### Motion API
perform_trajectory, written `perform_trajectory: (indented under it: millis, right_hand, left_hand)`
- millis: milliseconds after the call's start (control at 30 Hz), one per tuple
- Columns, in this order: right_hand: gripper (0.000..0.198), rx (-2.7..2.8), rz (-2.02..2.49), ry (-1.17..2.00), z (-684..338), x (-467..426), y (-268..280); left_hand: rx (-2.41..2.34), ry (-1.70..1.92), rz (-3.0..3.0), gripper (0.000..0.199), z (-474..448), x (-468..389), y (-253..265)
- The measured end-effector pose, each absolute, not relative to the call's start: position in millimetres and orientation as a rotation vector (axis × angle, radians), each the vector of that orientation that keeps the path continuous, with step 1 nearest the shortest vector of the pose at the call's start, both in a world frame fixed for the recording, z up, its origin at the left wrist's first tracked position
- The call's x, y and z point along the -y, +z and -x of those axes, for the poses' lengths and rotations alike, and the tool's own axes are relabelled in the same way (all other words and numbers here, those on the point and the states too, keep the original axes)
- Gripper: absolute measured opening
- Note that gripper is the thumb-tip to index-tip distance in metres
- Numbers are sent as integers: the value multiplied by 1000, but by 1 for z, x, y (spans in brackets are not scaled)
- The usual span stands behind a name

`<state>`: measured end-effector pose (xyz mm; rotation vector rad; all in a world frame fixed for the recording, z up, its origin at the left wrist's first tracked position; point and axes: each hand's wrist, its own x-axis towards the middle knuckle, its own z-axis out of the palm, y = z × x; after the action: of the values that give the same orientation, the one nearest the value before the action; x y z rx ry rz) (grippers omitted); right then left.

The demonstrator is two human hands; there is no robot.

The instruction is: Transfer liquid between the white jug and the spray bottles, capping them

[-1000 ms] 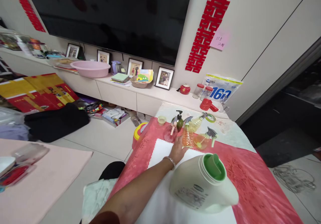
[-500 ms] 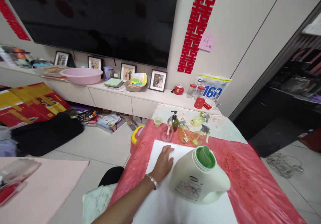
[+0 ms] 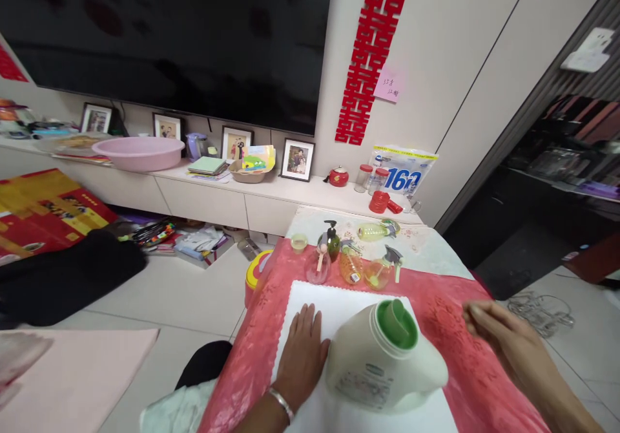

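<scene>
On a white scalloped-edge mat (image 3: 353, 294) stands a large pale-green laundry detergent bottle (image 3: 363, 368), upright, with its green pouring spout (image 3: 400, 323) uncovered. My left hand (image 3: 303, 355) lies flat on the mat just left of the bottle, fingers stretched out, wearing a silver bracelet. To the bottle's right my right hand (image 3: 498, 333) hovers over the red cloth, fingers curled together, a little blurred; nothing shows in them. Beyond the mat are a pink spray bottle (image 3: 318, 270), a dark-green pump bottle (image 3: 330, 244), an orange bottle (image 3: 351, 265) and a yellow spray bottle (image 3: 378, 274).
A red cover (image 3: 256, 349) drapes the table. A yellow-green bottle (image 3: 375, 230) lies on the pale cloth behind, with a small cup (image 3: 299, 244) at left. Against the wall, a low cabinet (image 3: 203, 197) carries a pink basin (image 3: 140, 155), frames and jars.
My left hand has come back toward me and flattened on the mat. My right hand has entered from the right. The camera view has shifted slightly; the detergent bottle stays on the mat.
</scene>
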<state>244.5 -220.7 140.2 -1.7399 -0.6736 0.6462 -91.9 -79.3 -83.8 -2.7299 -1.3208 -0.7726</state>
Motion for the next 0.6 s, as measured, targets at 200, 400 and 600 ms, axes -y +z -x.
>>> perform_trajectory:
  millis: [200, 400, 600]
  right_hand:
    - [21, 437, 1821, 767, -309, 73, 109]
    - [33, 466, 1815, 922, -332, -29, 70]
    - [41, 494, 1894, 1041, -347, -92, 53]
  left_hand:
    - [1122, -841, 2511, 50, 100, 82, -85]
    - [948, -827, 2446, 59, 109, 66, -85]
    - [817, -690, 2434, 59, 122, 50, -108]
